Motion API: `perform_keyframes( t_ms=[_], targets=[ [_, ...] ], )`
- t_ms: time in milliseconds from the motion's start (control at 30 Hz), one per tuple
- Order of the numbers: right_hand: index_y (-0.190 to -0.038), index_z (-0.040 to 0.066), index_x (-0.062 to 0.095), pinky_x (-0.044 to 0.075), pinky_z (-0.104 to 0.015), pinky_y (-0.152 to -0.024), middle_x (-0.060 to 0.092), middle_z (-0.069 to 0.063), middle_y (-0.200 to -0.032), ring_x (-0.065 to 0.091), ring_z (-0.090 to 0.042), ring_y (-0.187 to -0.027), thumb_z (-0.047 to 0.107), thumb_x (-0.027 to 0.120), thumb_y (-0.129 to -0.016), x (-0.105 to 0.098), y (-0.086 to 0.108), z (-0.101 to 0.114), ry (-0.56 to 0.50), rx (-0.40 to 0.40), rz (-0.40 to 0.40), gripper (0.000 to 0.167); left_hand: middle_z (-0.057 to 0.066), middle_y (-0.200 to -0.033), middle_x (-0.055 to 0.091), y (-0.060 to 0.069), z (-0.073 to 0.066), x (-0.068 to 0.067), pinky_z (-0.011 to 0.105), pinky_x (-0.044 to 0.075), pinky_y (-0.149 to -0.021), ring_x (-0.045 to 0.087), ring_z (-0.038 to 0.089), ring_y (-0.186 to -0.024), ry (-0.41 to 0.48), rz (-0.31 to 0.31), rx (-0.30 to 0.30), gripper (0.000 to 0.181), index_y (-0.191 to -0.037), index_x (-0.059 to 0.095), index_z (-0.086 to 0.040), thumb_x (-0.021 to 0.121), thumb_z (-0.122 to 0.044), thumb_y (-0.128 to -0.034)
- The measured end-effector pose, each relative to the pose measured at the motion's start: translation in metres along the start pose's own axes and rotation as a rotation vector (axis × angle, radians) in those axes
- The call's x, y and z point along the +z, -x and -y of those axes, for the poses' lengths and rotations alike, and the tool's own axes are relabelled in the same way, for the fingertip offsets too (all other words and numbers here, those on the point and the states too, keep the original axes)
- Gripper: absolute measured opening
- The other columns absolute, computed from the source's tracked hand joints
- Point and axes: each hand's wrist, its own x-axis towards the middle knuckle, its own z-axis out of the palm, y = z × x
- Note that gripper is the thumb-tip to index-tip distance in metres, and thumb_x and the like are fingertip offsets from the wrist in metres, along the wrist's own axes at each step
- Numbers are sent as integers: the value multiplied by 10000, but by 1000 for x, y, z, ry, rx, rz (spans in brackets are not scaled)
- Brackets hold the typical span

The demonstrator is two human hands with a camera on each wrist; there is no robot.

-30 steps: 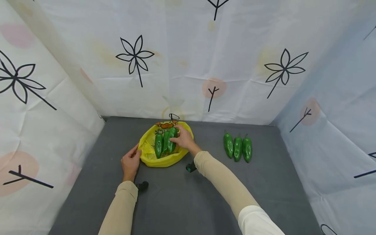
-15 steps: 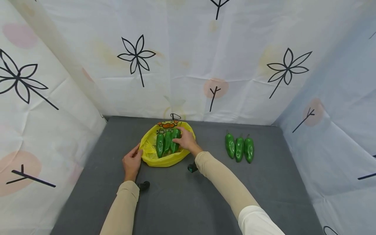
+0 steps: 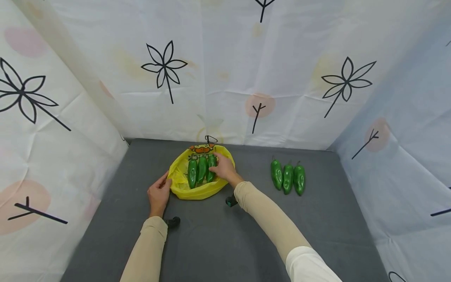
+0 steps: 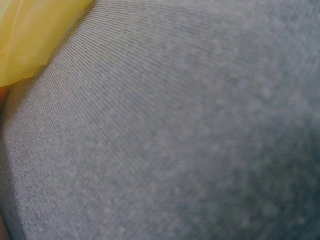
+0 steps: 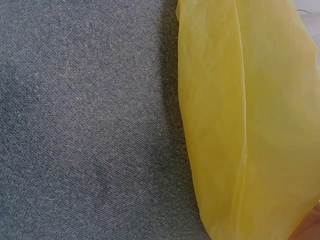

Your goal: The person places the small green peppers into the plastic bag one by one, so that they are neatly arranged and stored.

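A yellow bag [image 3: 195,194] lies with its mouth spread wide on the grey table. Inside it, side by side, are a left green pepper [image 3: 192,173], a middle one [image 3: 202,170] and a right one [image 3: 211,168]. My right hand [image 3: 224,168] reaches over the bag's right rim and holds the right pepper between thumb and fingers. At the left rim, my left hand [image 3: 159,194] pinches the bag's edge. Both wrist views show mostly cloth and yellow plastic [image 4: 22,40], [image 5: 215,115]; the fingertips are hidden there.
Three more green peppers [image 3: 288,179] lie in a row on the grey table [image 3: 260,235], right of the bag. Patterned white cloth [image 3: 218,70] hangs behind the table and along both sides.
The right pepper in the bag has shifted slightly toward the right and down with my right hand, and the three now lie more evenly apart. My left hand keeps its hold.
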Motion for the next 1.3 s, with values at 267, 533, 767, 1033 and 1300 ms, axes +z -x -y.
perform_keyframes(
  t_ms=[267,533,767,1033,1300],
  targets=[
    [-1548,92,424,567,-405,-875,602,-172,-1440,646,-297,-1219,204,707,-974,-2,1,2,-4,-14,-16,650,54,-1285,733,-2,3,0,14,443,-774,596,-138,-925,13,5,-3,351,-1334,690,-309,678,-331,-984],
    [-1517,88,463,562,-466,-953,577,-206,-1429,642,-333,-1223,152,651,-1006,-13,4,7,-33,-88,-40,548,63,-1280,735,-2,3,1,15,444,-758,597,-128,-909,15,-1,-5,351,-1328,697,-295,682,-328,-978],
    [-1516,121,483,531,-473,-1024,563,-182,-1462,593,-325,-1302,168,640,-1016,-21,7,8,-23,-134,-81,526,65,-1282,734,-1,3,1,13,442,-746,594,-122,-905,13,-1,-7,354,-1333,693,-293,675,-337,-982],
    [-1541,143,446,454,-482,-1119,498,-116,-1524,509,-298,-1386,355,600,-1037,-26,12,6,218,-217,-126,567,72,-1259,744,-1,2,1,10,435,-738,590,-128,-887,-3,-6,5,354,-1331,697,-280,676,-331,-982],
    [-1575,219,387,287,-591,-1222,405,-121,-1581,386,-333,-1477,530,518,-1032,-27,18,1,514,-277,-162,639,71,-1285,732,-1,2,1,10,428,-752,579,-140,-897,-5,-3,-5,356,-1336,695,-270,675,-317,-983]
  ],
)
